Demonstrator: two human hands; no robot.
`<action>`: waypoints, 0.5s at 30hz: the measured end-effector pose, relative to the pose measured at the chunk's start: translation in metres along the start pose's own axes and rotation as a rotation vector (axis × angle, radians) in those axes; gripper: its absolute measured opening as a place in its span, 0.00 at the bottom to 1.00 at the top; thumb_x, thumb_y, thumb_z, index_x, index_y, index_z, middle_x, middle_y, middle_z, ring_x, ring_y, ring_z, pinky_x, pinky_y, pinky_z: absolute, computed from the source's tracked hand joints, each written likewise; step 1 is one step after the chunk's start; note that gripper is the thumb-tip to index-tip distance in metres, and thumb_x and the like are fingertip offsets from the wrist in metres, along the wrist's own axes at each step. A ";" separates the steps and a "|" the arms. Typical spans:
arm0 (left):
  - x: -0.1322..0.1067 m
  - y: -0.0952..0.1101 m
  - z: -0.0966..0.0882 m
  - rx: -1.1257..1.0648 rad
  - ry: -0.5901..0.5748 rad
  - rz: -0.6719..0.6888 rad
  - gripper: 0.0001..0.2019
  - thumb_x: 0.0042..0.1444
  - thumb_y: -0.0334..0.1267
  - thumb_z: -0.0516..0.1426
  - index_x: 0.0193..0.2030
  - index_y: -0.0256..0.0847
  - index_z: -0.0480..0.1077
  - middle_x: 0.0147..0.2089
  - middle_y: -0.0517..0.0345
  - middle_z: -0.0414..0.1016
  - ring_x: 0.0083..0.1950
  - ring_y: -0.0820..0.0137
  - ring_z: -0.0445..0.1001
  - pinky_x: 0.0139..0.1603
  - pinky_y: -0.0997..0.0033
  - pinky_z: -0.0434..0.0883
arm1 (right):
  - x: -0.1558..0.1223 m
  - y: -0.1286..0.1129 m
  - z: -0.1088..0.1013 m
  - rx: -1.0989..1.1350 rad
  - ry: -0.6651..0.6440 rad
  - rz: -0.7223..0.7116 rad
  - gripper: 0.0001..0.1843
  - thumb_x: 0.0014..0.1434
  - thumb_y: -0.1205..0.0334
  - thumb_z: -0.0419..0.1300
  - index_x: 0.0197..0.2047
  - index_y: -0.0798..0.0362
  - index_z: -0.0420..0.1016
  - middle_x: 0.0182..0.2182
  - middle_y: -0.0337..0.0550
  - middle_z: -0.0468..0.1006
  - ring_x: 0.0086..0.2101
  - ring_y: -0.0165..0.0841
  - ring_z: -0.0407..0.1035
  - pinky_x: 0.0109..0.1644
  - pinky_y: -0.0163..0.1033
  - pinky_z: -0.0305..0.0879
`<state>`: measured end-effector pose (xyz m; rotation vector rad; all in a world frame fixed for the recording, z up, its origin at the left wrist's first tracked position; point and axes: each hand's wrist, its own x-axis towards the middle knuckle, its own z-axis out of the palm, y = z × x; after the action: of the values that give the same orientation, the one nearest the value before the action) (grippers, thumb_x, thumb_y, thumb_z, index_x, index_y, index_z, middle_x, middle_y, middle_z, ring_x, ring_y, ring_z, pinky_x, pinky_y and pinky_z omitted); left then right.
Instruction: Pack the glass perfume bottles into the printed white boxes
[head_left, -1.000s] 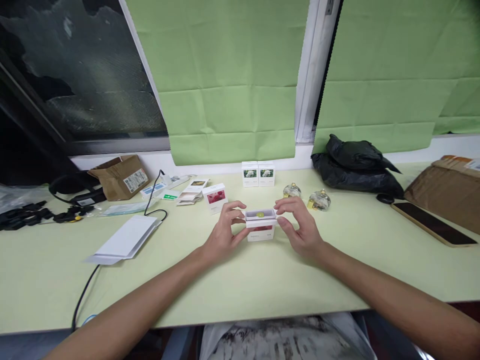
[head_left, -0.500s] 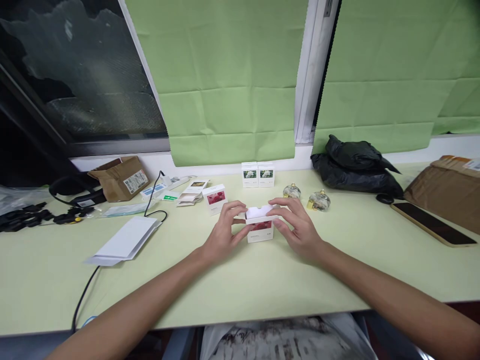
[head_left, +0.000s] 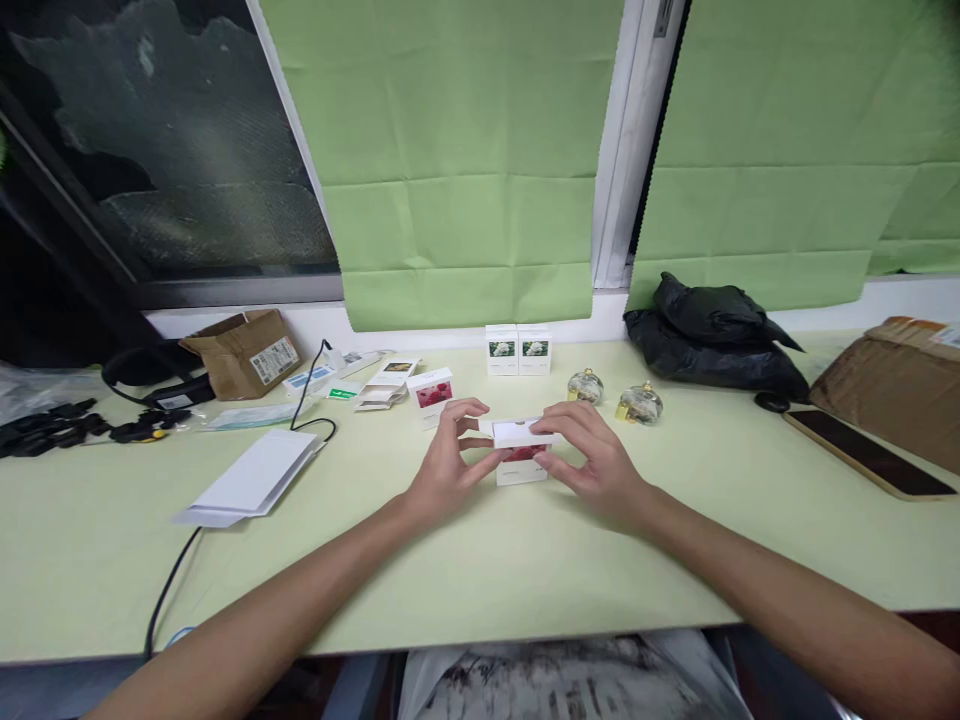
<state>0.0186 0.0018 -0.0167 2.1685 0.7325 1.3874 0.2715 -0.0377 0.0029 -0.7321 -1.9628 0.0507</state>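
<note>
A small white box with a red picture on its front (head_left: 519, 463) stands on the pale green table (head_left: 480, 570) right in front of me. My left hand (head_left: 448, 465) grips its left side with curled fingers. My right hand (head_left: 592, 459) holds its right side and presses the white top flap down flat. Behind it stands another red-picture box (head_left: 430, 393), and two round glass bottles with gold caps (head_left: 636, 402) sit to the right.
Two white boxes with green pictures (head_left: 518, 349) stand at the back by the wall. A black bag (head_left: 712, 335), a phone (head_left: 868, 452) and a brown parcel (head_left: 896, 385) lie at the right. White folded card (head_left: 251, 478), a black cable (head_left: 172, 575) and a small carton (head_left: 244, 352) lie at the left.
The box top stood open with a yellow-green cap showing inside. My right hand has folded the top flap down over it, and the cap is now hidden.
</note>
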 end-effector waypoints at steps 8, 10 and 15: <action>0.000 -0.001 0.000 -0.063 0.000 -0.041 0.23 0.64 0.36 0.66 0.56 0.50 0.55 0.60 0.52 0.63 0.57 0.66 0.77 0.52 0.58 0.83 | 0.000 0.000 0.001 -0.015 -0.003 0.013 0.12 0.71 0.60 0.64 0.57 0.46 0.76 0.49 0.49 0.79 0.53 0.46 0.71 0.57 0.54 0.69; 0.000 -0.001 0.000 -0.059 0.013 -0.051 0.23 0.64 0.36 0.66 0.56 0.50 0.56 0.60 0.52 0.63 0.56 0.66 0.77 0.52 0.58 0.83 | 0.000 0.000 0.001 -0.022 0.001 0.012 0.12 0.71 0.60 0.64 0.57 0.46 0.76 0.49 0.49 0.79 0.54 0.46 0.71 0.59 0.55 0.69; 0.001 0.000 -0.001 -0.044 0.046 -0.094 0.19 0.65 0.37 0.66 0.54 0.48 0.60 0.58 0.53 0.65 0.53 0.67 0.77 0.49 0.63 0.82 | -0.001 0.001 0.003 -0.047 0.011 0.014 0.12 0.71 0.61 0.64 0.57 0.45 0.76 0.49 0.49 0.79 0.56 0.47 0.69 0.61 0.57 0.67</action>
<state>0.0178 0.0030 -0.0154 2.0476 0.8025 1.3956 0.2702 -0.0363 0.0006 -0.7759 -1.9542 0.0094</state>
